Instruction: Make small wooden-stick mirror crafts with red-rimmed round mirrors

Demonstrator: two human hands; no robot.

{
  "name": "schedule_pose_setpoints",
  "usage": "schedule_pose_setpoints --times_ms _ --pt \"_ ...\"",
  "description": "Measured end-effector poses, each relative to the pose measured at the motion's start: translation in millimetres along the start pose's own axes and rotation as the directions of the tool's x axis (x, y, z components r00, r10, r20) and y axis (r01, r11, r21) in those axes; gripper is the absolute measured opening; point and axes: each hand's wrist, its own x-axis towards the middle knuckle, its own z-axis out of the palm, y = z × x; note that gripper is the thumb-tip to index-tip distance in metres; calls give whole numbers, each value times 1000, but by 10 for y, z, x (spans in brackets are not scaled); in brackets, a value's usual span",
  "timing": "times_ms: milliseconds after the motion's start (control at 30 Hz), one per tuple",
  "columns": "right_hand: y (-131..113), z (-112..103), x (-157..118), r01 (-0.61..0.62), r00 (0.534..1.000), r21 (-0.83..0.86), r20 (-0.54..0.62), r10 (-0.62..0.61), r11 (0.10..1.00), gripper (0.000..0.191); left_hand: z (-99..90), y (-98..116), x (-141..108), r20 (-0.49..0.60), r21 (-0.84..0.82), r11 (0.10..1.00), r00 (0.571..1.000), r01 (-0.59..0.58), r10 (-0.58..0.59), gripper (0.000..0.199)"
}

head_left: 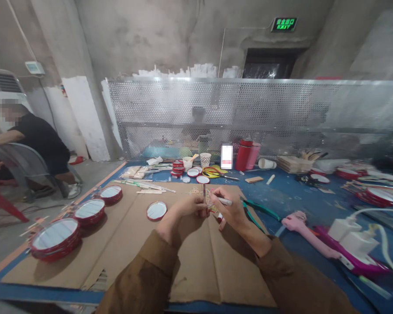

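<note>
While the left hand (190, 208) pinches a narrow brown strip (204, 192) above the cardboard (196, 270) and the right (233, 210) grips a white pen (225, 201), work seems unfinished; 3 red-rimmed round stacks (89, 210) stand leftward, but what remains is unclear.

Brown cardboard (124, 244); blue table (265, 192); red flask (244, 155); pink glue gun (309, 233); black-patterned white cup (205, 159).

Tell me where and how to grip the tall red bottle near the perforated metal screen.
Take the tall red bottle around its upper body, probably from the near side: it stands upright, looks cylindrical, and a pink bottle crowds its right.
</note>
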Motion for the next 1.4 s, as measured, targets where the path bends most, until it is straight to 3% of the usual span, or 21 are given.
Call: schedule_pose_setpoints --times_ms 100,267,400,500,633,1000,1133,1400 --pt "-13 -43 41 -29 999 -14 -36 28 999 29 -6 13 -8 -2 18 1000 1000 6 -6 29" --pt "68 -187 176 -79 971 -29 -226 71 996 32 -2 35 -14 -2 71 997 1000 24 -24 26" --pt "239 -348 290 -169 886 136 -413 211 976 33 21 44 -17 -43 49 997 998 58 -56 24" --pt "339 -441 353 -163 820 304 -487 301 938 41 31 52 -27 -47 43 998 998 52 -50 22" --pt "364 -450 377 -161 826 384 -451 337 909 47 33 45 -31 -70 54 997 997 48 -44 21" --pt "-94 -222 122 -106 982 192 -132 133 976 34 14 -2 3 -42 23 999 998 40 -39 26" --pt "-151 -202 79 -121 989 174 -66 134 977 31 6 5 9 -27 28 999 999 40 -39 27" --pt "-133 -195 106 -134 985 218 -77 154 967 29 10 49 -16 -21 30 999 999 36 -36 27"
